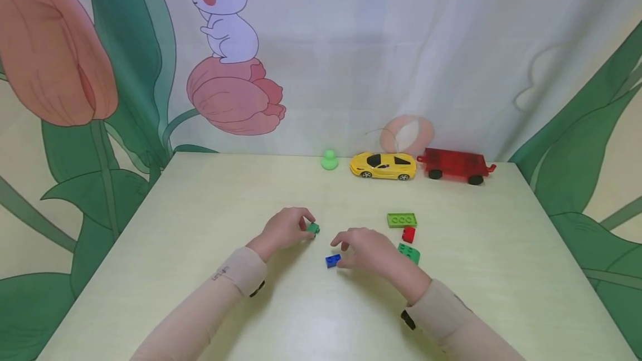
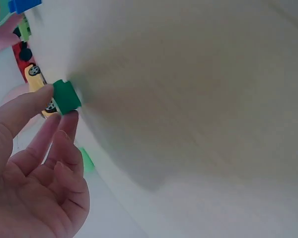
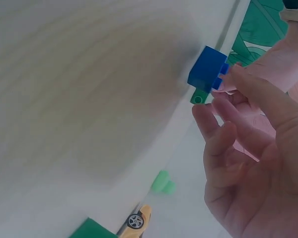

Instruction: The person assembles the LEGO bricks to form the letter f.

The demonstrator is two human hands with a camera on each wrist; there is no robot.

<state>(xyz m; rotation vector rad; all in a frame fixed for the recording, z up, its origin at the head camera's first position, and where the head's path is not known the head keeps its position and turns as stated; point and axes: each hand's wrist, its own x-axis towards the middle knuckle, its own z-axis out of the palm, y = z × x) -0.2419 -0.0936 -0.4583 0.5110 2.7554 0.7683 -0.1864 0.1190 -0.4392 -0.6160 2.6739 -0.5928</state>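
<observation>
My left hand [image 1: 285, 228] pinches a small green toy brick [image 1: 313, 228] between thumb and fingers, just left of the table's middle. In the left wrist view the thumb rests on one side of this green brick [image 2: 66, 97] and fingertips on another. A blue toy brick [image 1: 333, 261] lies on the table by my right hand [image 1: 368, 251]. The right thumb is close to the studs of the blue brick [image 3: 207, 69]; whether it touches them I cannot tell. The other right fingers are bent loosely, apart from the brick.
Right of my right hand lie a larger green brick [image 1: 409, 253], a red brick [image 1: 408, 234] and a light green brick [image 1: 402, 220]. Along the back edge stand a light green knobbed toy [image 1: 329, 160], a yellow toy car [image 1: 383, 166] and a red wagon [image 1: 455, 165], before a curtain [image 1: 321, 60].
</observation>
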